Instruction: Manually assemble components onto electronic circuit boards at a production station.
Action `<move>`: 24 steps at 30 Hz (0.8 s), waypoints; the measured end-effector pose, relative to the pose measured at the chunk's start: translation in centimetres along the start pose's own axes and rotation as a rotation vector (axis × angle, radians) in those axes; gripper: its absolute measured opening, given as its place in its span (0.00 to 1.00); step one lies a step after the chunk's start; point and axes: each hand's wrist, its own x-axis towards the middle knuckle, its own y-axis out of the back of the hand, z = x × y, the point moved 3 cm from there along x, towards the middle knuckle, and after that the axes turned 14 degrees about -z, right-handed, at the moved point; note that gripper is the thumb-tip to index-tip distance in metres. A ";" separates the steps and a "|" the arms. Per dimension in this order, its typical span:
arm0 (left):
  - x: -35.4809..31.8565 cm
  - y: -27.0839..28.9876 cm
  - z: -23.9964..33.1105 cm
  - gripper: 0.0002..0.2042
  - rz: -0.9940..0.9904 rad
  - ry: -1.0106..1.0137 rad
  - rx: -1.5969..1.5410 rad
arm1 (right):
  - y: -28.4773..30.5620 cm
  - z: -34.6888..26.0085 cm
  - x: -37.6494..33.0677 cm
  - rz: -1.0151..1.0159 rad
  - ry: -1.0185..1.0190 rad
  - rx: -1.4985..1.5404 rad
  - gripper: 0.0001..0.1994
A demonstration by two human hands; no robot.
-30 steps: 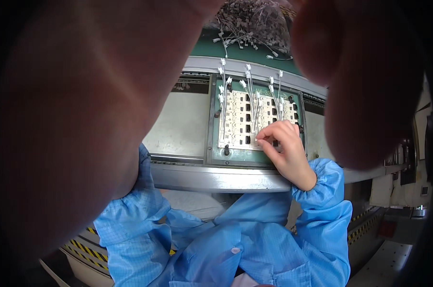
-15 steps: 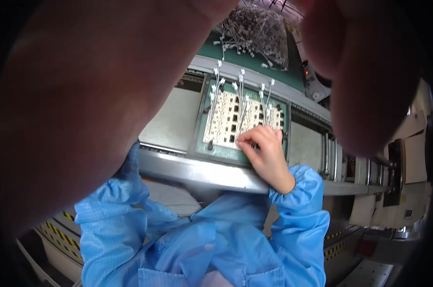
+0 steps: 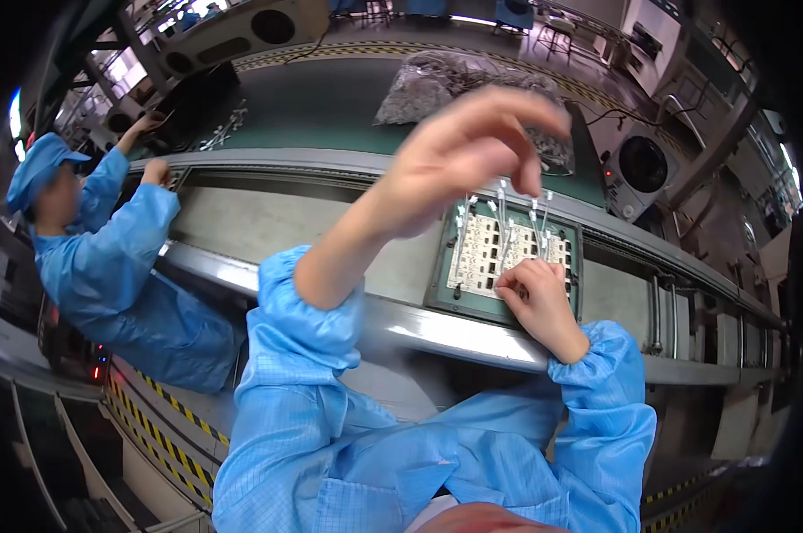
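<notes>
right of the middle of the frame, a cream rectangular panel of circuit boards with rows of black components (image 3: 478,258) lies on a dark green square plate with a raised dark border (image 3: 472,304). thin white wires with small white plastic connectors (image 3: 502,213) stand in clusters over the panel and reach past its top edge. the bare right hand (image 3: 545,302), coming out of a shiny blue gathered sleeve (image 3: 601,369) at the lower right, is at the panel's lower edge; its thumb and forefinger are drawn narrowly together, and i cannot tell whether a wire end sits between them. the bare left hand (image 3: 446,169), blurred, is raised in the upper centre of the frame, in front of the plate's upper left corner; its fingers are loosely bent and spread apart. a long shiny silver metal rail (image 3: 446,333) runs below the plate, sloping from the left down to the right. toward the top, a flat green work surface (image 3: 321,115) bears a clear plastic bag heaped with fine wires (image 3: 415,93), partly behind the left hand, and a few loose white wires (image 3: 224,131) at the upper left. at the left, another person in a blue cap and blue coat (image 3: 108,266) stands by the line. at the upper right is a pale box with a round black grille (image 3: 643,162).
</notes>
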 end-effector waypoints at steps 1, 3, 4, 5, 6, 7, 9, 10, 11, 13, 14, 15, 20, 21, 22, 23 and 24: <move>-1.0 0.8 -2.1 0.22 -0.066 0.203 0.252 | -0.1 0.0 0.4 -0.014 0.001 0.009 0.04; -3.5 2.4 -8.5 0.10 -0.089 0.341 0.744 | -0.1 0.2 1.3 -0.050 0.022 0.005 0.03; -5.2 3.0 -11.1 0.07 -0.119 0.430 0.953 | -0.2 0.3 1.6 -0.079 0.027 0.018 0.02; -6.1 3.4 -12.7 0.07 -0.195 0.437 1.086 | 0.0 0.4 1.8 -0.087 0.027 0.035 0.02; -6.7 3.9 -13.7 0.06 -0.269 0.440 1.225 | 0.2 0.5 1.8 -0.087 0.023 0.042 0.02; -7.2 4.0 -14.7 0.07 -0.242 0.425 1.198 | 0.4 0.6 1.8 -0.087 0.021 0.048 0.03; -6.9 4.4 -14.8 0.07 -0.177 0.426 1.143 | 0.5 0.9 1.7 -0.094 0.009 0.058 0.04; -6.8 4.7 -14.7 0.07 -0.155 0.444 1.132 | 0.5 0.7 1.7 -0.094 0.005 0.058 0.04; -7.2 4.8 -14.5 0.07 -0.139 0.464 1.144 | 0.4 0.3 1.8 -0.097 0.031 0.051 0.04; -8.1 4.8 -14.5 0.08 -0.114 0.494 1.154 | -0.2 0.0 1.8 -0.042 0.111 0.035 0.04; -8.7 4.7 -14.8 0.08 -0.134 0.507 1.147 | -0.1 -0.2 1.8 -0.037 0.144 0.020 0.04; -9.2 4.6 -15.4 0.09 -0.151 0.525 1.141 | -0.1 -0.1 1.7 -0.016 0.153 0.026 0.03; -7.8 3.6 -18.0 0.08 -0.120 0.445 1.106 | -0.2 1.4 0.2 -0.098 -0.128 0.254 0.03; -7.9 3.7 -18.1 0.08 -0.103 0.430 1.101 | 0.0 1.1 0.2 -0.095 -0.086 0.123 0.03; -8.0 4.2 -18.4 0.09 -0.114 0.440 1.119 | -0.2 1.7 0.5 -0.080 -0.038 0.099 0.03; -7.9 4.3 -18.2 0.09 -0.110 0.451 1.133 | -0.3 2.1 0.4 -0.072 -0.020 0.069 0.03; -8.1 5.2 -18.0 0.10 -0.112 0.489 1.158 | -0.4 1.9 1.0 -0.064 0.000 0.057 0.03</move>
